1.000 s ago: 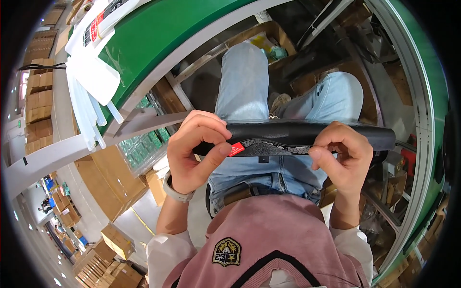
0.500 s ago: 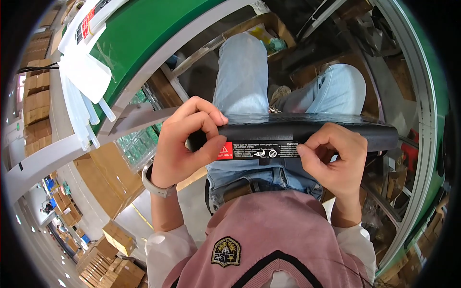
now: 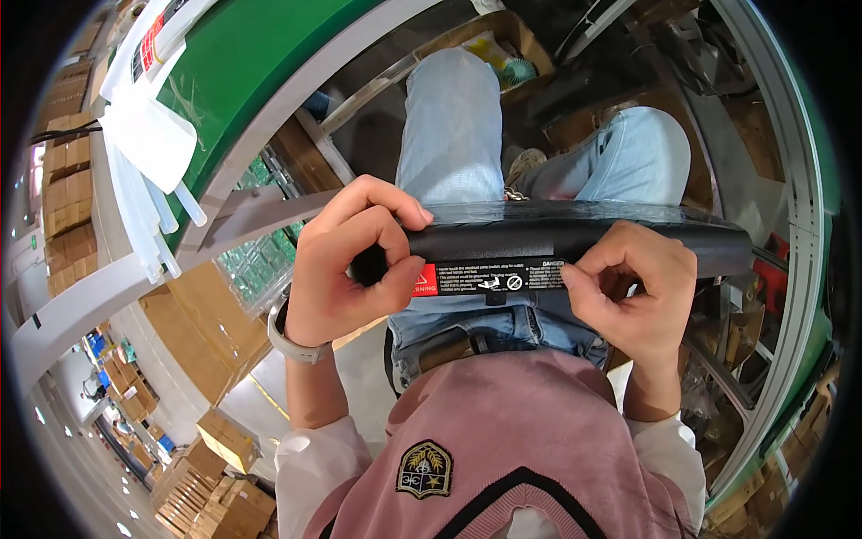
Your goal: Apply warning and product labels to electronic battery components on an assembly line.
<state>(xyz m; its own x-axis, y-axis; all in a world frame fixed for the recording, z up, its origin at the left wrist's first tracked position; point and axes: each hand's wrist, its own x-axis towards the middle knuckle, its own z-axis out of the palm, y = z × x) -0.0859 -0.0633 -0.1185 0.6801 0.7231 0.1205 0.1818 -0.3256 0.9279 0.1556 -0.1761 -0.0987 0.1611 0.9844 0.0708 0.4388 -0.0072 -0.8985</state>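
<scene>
A long black casing (image 3: 485, 243) with a shiny, film-like top lies across my thighs. Along its near side runs a black and red warning label (image 3: 489, 281) with white print. My left hand (image 3: 355, 256) pinches the label's red left end between thumb and index finger, and its other fingers reach over the casing. My right hand (image 3: 633, 287) has the label's right end between thumb and index finger, the other fingers curled. The label stretches straight between both hands. Whether it touches the casing along its whole length I cannot tell.
A green work table (image 3: 242, 81) with a pale edge curves round at the upper left, with white plastic sleeves (image 3: 148, 148) hanging off it. Under it are clear trays (image 3: 256, 265) and an open cardboard box (image 3: 530, 36). A metal frame post (image 3: 795, 180) rises at the right.
Both hands keep their pinch on the label's ends. Hands, label and casing sit nearly where they were, slightly shifted to the right in the picture, as the view has moved a little.
</scene>
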